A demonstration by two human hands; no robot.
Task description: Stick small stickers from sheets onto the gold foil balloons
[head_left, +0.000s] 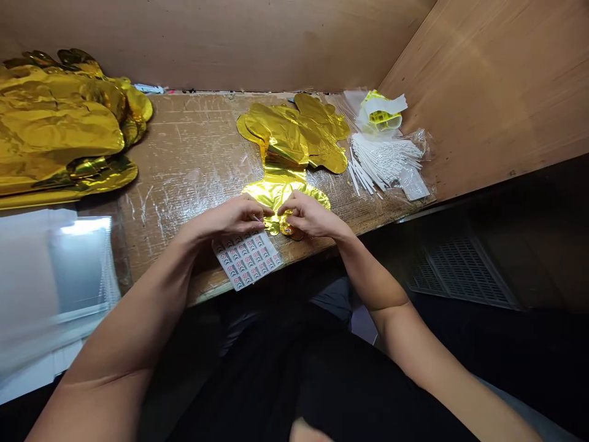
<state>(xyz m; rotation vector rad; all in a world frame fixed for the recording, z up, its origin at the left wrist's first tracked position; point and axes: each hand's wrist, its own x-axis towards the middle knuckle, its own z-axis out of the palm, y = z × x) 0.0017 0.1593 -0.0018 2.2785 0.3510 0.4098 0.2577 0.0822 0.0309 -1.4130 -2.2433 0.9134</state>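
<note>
A flat gold foil balloon [276,190] lies on the scratched wooden table [184,153], its crumpled lower end under my hands. My right hand [313,215] has its fingers curled over the foil. My left hand [225,218] meets it from the other side, its fingertips pinched together just above the foil. Whatever those fingertips hold is too small to make out. Right below my left hand, a sheet of small printed stickers [246,261] lies near the table's front edge.
A large stack of gold foil balloons [55,123] fills the table's left end. Another gold foil balloon [294,132] lies behind my hands. A plastic bag of white sticks [381,162] sits at the right. Clear plastic sleeves [78,264] hang at the left. Wooden panels [488,80] enclose the back and right.
</note>
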